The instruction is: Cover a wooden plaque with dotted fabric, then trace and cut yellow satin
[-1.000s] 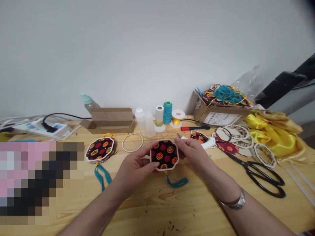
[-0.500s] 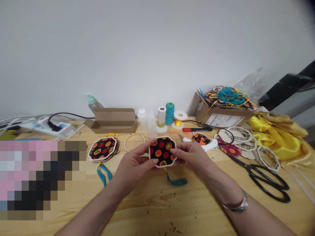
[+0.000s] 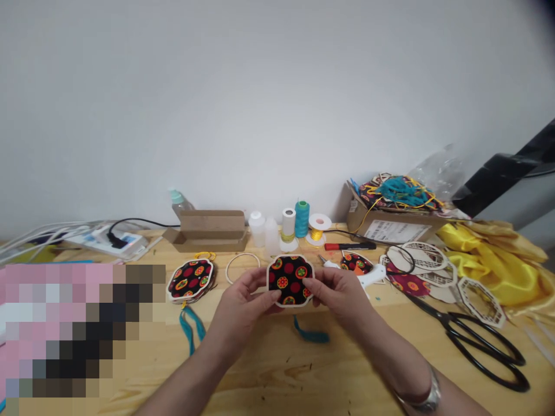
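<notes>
Both my hands hold a flat ornament (image 3: 289,279) with black fabric, red and orange dots and a pale rim, just above the wooden table (image 3: 277,370). My left hand (image 3: 243,300) pinches its left edge, thumb on the front. My right hand (image 3: 340,294) pinches the right edge. A teal tassel (image 3: 310,333) trails from the ornament's bottom onto the table. A stack of similar ornaments (image 3: 191,279) with a teal tassel lies to the left.
Black scissors (image 3: 481,341) lie at the right, near cut wooden frames (image 3: 422,254) and yellow cloth (image 3: 489,254). Thread spools (image 3: 302,218), small bottles, a wooden ring (image 3: 240,267), a white glue gun (image 3: 370,276) and cardboard boxes (image 3: 210,228) line the back. A power strip sits far left.
My view has tilted up, so everything sits lower in frame. My hands have lifted the ornament slightly and turned it more upright; the grip is unchanged.
</notes>
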Demonstrator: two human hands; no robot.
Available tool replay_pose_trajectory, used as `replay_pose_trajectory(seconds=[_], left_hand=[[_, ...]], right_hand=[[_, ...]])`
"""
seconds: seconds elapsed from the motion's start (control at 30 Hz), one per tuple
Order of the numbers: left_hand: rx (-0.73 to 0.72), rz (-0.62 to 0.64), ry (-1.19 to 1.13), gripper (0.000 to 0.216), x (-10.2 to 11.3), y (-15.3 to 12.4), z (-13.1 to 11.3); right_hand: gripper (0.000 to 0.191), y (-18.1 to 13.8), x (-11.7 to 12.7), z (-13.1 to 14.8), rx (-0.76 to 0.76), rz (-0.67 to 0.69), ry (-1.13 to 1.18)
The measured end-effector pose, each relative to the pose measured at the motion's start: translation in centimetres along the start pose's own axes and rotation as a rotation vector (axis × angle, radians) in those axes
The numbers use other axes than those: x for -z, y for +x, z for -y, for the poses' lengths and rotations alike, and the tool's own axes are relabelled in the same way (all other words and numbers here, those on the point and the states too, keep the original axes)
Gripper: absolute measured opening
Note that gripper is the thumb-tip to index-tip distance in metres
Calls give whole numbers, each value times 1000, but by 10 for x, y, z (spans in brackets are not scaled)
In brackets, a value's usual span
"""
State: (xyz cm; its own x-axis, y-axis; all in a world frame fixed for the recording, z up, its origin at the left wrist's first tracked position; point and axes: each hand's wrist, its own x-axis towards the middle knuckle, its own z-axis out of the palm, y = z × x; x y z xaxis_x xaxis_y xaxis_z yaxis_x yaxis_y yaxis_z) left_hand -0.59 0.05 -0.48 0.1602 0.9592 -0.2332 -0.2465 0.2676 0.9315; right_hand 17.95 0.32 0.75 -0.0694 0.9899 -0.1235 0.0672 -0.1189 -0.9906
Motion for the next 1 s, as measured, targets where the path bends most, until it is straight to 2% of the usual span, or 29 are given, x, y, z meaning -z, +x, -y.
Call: replay_pose_trajectory(seconds=[0.07,0.13,0.27,0.53,0.6,0.7,0.8,0.9,1.0], left_hand=[[53,15,-36,34,-1,-1,1],[82,15,-95,28,-4,-3,1],[98,-16,-156,29,-9,-8,-2],[84,-96,-53,25,-14,-16,-12],[77,-109,-41,25,-11,-20,-12],[61,-145,-20,24,3,-24,-15],[14,-253,2,15,31,-24,-32],[-86,-398,16,7,62,-23,-72],[-255,-499,-6,17,83,-26,-115]], right_hand=[[29,0,0,-2,18,-10,-22],[30,0,0,-2,24,-25,-37],[30,0,0,-2,13,-46,-34],[28,-8,-4,1,30,-21,-18],[28,-11,-6,1,29,24,-25],[31,-15,-10,3,44,91,-60],[41,-17,-10,3,51,66,-106],[46,-16,-9,0,42,51,-141],[45,-16,-10,-3,41,84,-138]])
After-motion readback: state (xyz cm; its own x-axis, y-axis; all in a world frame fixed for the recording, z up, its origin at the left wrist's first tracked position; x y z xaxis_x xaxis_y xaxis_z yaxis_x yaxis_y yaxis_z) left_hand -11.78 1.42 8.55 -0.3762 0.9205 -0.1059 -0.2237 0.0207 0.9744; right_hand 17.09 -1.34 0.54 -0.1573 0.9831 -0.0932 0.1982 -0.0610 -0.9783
